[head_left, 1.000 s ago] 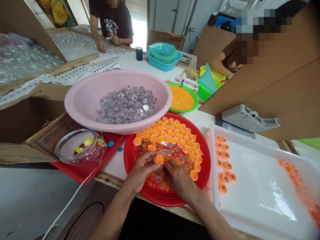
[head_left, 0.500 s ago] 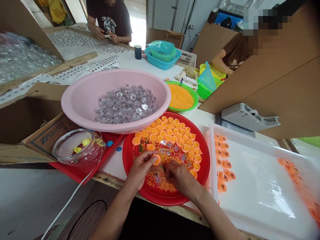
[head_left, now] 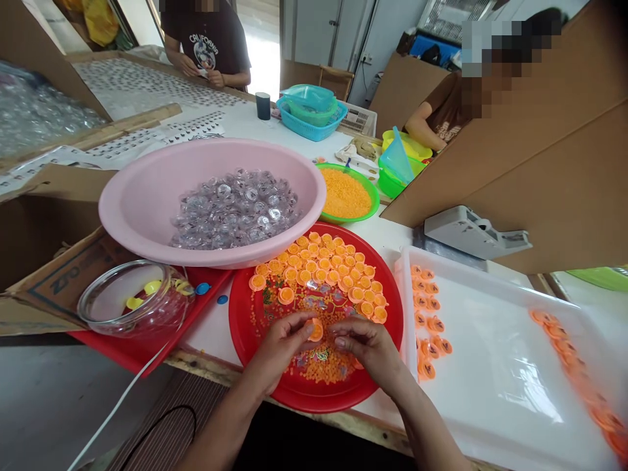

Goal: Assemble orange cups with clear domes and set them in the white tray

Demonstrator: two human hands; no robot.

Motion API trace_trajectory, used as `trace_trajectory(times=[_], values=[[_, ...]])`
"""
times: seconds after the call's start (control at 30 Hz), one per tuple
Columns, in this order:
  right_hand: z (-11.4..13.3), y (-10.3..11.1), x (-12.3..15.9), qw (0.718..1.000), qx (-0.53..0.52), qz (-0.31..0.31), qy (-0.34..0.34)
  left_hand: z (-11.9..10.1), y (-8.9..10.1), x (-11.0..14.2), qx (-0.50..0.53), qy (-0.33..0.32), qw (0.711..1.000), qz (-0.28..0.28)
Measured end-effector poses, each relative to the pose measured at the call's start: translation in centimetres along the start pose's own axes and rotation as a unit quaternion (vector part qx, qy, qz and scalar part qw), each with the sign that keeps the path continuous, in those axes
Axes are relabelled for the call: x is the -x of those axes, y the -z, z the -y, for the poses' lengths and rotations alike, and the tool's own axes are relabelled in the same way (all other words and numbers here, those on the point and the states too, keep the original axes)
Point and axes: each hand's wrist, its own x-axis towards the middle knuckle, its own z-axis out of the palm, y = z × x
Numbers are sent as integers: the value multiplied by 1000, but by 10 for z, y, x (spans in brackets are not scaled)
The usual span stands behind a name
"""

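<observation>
Between the thumb and fingers of my left hand (head_left: 275,347) is a small round orange plastic cup (head_left: 316,330). My right hand (head_left: 375,347) is closed in a pinch just right of it; what its fingertips hold, if anything, is too small to make out. Both hands are over a round red tray (head_left: 318,400). Many similar orange cups (head_left: 321,265) are spread over its far part, and tiny orange beads (head_left: 321,373) with a few clear discs lie scattered near my hands.
A pink basin (head_left: 132,222) of clear plastic discs (head_left: 240,206) stands behind. Nearby are a green bowl (head_left: 375,196) of orange beads, a white tray (head_left: 481,353) with rows of orange pieces, and a glass jar (head_left: 132,307). Cardboard (head_left: 540,176) stands right; two people sit across.
My right hand has risen from the beads on the tray toward the orange cup in my left hand. The view has shifted slightly.
</observation>
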Motion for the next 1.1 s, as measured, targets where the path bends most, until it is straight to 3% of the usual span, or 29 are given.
trace_trajectory(times=[0.1,0.23,0.33,0.5,0.63,0.8,1.1], values=[[4,5,-1,999,30,-13,9,5,-6,0,3,17,1000,18],[8,10,-4,996,54,70,7,11,-10,0,-10,18,1000,23],[5,10,-7,993,76,86,19,17,-13,-1,-28,25,998,47],[-1,7,-8,986,147,40,60,28,-14,-4,-56,21,995,76],[-1,1,-2,977,191,-51,80,27,-16,-3,-70,-30,995,66],[-11,-11,11,982,142,-112,59,16,-18,5,-123,-118,985,36],[-13,-19,20,981,90,-156,71,17,-18,13,-156,-184,970,11]])
